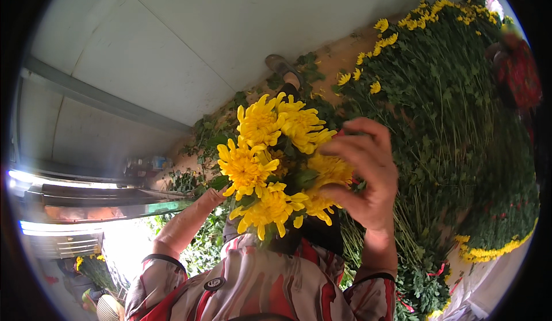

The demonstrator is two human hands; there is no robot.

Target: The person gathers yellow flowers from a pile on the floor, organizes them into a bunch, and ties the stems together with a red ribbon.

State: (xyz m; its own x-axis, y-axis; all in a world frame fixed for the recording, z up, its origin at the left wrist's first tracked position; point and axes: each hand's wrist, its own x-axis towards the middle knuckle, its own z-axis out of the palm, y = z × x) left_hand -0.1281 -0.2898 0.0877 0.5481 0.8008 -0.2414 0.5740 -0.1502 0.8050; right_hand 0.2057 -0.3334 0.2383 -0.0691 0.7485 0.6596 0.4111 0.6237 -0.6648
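Observation:
A bunch of yellow chrysanthemums (pixel 248 169) is held up in front of my body, its blooms facing the camera in a rough ring with green leaves between them. From the left, my forearm reaches in behind the blooms; only the wrist edge of my left hand (pixel 217 196) shows, and its fingers and the stems are hidden. At the bunch's right side, my right hand (pixel 373 178) is spread with curved fingers apart, thumb and fingertips at the right-hand blooms. A little red (pixel 340 134) shows behind these fingers, too covered to name.
Long-stemmed chrysanthemums (pixel 444 92) cover the floor at right in a large heap. A person (pixel 515 71) stands beyond it. Several tied bunches (pixel 422 278) lie lower right. Loose leaves litter the floor along the pale panel wall (pixel 172 58). Another person (pixel 108 306) is partly visible lower left.

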